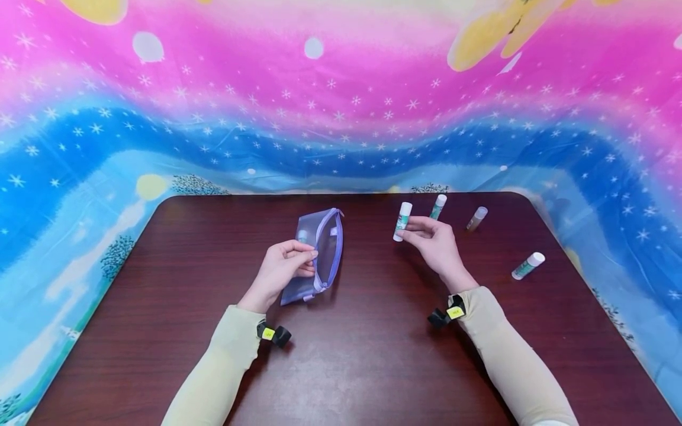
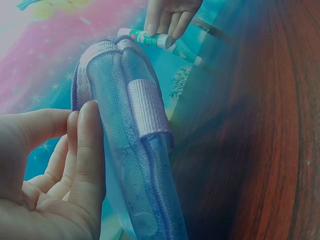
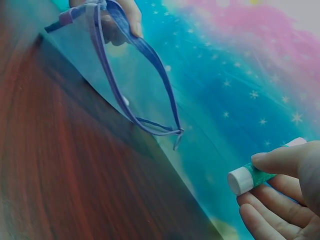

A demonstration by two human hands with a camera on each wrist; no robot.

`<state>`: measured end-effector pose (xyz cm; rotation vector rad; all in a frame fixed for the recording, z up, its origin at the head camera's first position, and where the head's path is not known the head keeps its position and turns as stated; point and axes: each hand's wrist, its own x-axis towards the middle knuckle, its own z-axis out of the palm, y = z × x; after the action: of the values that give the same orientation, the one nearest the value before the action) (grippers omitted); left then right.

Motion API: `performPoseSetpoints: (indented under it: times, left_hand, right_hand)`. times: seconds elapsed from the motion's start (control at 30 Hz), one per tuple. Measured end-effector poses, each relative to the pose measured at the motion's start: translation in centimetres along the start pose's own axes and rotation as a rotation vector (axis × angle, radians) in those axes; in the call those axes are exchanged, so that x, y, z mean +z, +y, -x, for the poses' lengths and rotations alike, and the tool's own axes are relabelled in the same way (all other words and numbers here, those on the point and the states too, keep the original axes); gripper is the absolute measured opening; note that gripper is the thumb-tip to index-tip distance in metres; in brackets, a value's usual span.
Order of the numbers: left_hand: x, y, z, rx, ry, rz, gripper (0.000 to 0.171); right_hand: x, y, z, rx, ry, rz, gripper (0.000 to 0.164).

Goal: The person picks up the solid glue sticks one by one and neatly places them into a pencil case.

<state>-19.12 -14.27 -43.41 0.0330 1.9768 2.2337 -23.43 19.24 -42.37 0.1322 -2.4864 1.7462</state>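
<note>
My left hand (image 1: 279, 269) pinches the near edge of a purple mesh zipper pouch (image 1: 333, 251) by its opening. The pouch mouth gapes toward the right, and a glue stick (image 1: 302, 236) shows through the mesh inside it. In the left wrist view, thumb and fingertips grip the zipper band of the pouch (image 2: 120, 100). To the right, my right hand (image 1: 437, 245) holds a green and white glue stick (image 1: 402, 222) upright between thumb and fingers. The right wrist view shows that glue stick (image 3: 260, 172) pinched, with both white ends sticking out.
Behind the right hand stands another glue stick (image 1: 438, 207). Farther right are a brownish, clear-capped tube (image 1: 476, 219) and one more glue stick (image 1: 528, 266). The dark wooden table (image 1: 341, 367) meets a colourful printed cloth (image 1: 341, 118) at its back and sides.
</note>
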Motion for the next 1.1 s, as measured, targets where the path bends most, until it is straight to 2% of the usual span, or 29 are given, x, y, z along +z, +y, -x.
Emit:
performPoseSetpoints:
  times: [0.53,1.1]
  left_hand:
    - [0.1,0.5,-0.3,0.008,-0.013,0.001,0.022]
    - [0.2,0.0,-0.1,-0.009,-0.007,-0.011,0.023]
  right_hand:
    - [2.4,-0.6,-0.1,0.01,-0.084,-0.031,0.043]
    - [4.8,-0.1,0.6,0.025,-0.116,-0.057,0.034]
